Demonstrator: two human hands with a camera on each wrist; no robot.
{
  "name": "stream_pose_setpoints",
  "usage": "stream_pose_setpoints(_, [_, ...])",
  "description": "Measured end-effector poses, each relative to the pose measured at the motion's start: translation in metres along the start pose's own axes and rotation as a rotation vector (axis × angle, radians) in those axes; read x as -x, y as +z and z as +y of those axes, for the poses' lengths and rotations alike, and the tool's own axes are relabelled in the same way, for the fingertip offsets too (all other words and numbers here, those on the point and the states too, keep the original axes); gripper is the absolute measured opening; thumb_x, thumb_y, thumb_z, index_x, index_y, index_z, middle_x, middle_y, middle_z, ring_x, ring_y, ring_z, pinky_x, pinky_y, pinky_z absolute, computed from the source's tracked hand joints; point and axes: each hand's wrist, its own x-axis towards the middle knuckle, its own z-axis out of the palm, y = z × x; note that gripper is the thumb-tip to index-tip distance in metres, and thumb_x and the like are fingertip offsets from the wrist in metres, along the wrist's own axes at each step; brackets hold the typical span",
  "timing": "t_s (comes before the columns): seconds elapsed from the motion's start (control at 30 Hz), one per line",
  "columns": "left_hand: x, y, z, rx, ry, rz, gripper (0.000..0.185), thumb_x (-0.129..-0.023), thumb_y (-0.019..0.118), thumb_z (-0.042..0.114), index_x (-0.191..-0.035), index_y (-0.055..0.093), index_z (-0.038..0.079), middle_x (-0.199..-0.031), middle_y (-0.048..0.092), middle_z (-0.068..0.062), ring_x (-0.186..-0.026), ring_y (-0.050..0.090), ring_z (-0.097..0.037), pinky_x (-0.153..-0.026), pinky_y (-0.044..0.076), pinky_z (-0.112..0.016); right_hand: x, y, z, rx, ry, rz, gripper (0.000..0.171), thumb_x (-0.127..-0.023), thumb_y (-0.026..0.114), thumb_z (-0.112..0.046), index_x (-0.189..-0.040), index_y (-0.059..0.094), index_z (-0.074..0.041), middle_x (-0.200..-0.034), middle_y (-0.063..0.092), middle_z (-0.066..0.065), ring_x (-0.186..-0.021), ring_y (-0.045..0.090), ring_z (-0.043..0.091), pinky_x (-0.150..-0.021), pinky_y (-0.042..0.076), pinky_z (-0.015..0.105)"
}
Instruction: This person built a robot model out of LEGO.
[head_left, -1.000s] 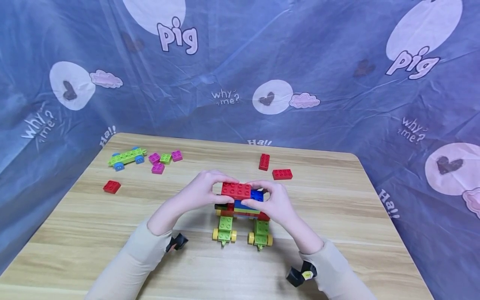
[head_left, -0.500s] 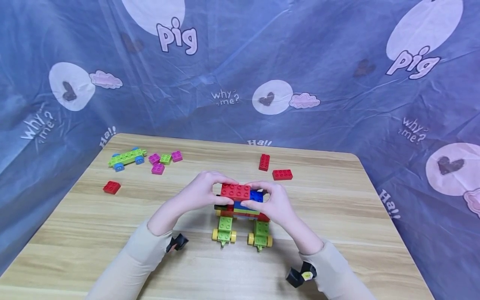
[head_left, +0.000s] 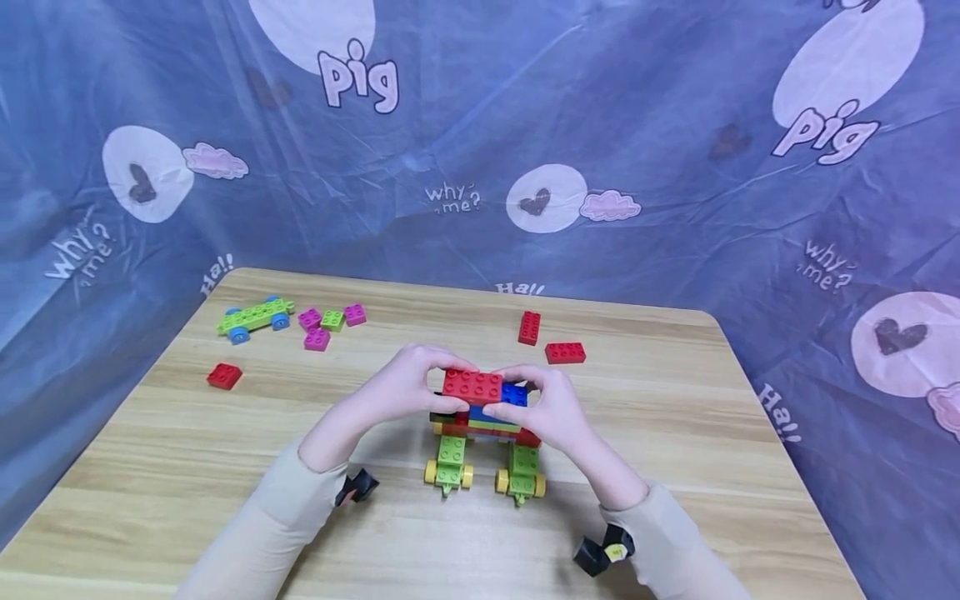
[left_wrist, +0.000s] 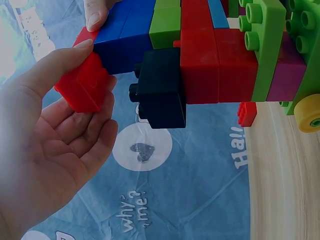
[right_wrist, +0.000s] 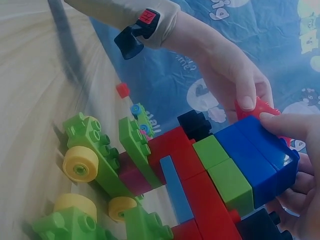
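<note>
In the head view, a red eight-stud brick lies on top of a built model at the table's middle. My left hand pinches its left end between thumb and fingers. My right hand pinches its right end, thumb along the near side. Beneath it are blue bricks, overhung by the red brick in the left wrist view. Lower come green bricks, red bricks and a black brick jutting sideways. The model stands on green wheeled bases with yellow wheels.
Two red bricks lie beyond the model to the right. At the back left are a green car base with blue wheels, several small pink and green bricks and a red brick. A blue printed cloth hangs behind the table.
</note>
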Motion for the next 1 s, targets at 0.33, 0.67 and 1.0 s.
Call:
stream_pose_setpoints(0.33, [-0.0002,-0.0018,0.0011,0.041,-0.06,-0.012,0.04,-0.076,0.084,0.019,-0.113,0.073,0.007,-0.11,0.074,-0.007,-0.103,0.068,-0.023,-0.094,0.053,-0.043,0.0001,0.0009,0.0009,-0.006,0.0,-0.011,0.039,-0.074,0.086,-0.022,-0.106,0.074,-0.006,-0.102,0.074,0.007,-0.083,0.061,0.018,-0.072,0.053,0.033])
stream_pose_setpoints(0.67, [-0.0005,-0.0033,0.0039,0.053,-0.084,-0.018,0.041,-0.076,0.084,0.019,-0.113,0.073,0.007,-0.11,0.074,-0.007,-0.105,0.067,-0.024,-0.095,0.052,-0.046,-0.0007,0.0015,0.0035,-0.015,-0.021,-0.01,0.037,-0.074,0.085,-0.02,-0.106,0.074,-0.004,-0.101,0.074,0.008,-0.082,0.061,0.016,-0.072,0.052,0.03])
stream_pose_setpoints(1.0, [-0.0014,-0.0017,0.0025,0.057,-0.069,-0.01,0.041,-0.075,0.084,0.018,-0.113,0.072,0.006,-0.111,0.073,-0.008,-0.105,0.067,-0.025,-0.095,0.052,-0.045,-0.0006,0.0023,0.0061,-0.031,-0.016,-0.015,0.036,-0.075,0.085,-0.02,-0.104,0.073,-0.002,-0.098,0.074,0.011,-0.076,0.059,0.015,-0.066,0.051,0.025])
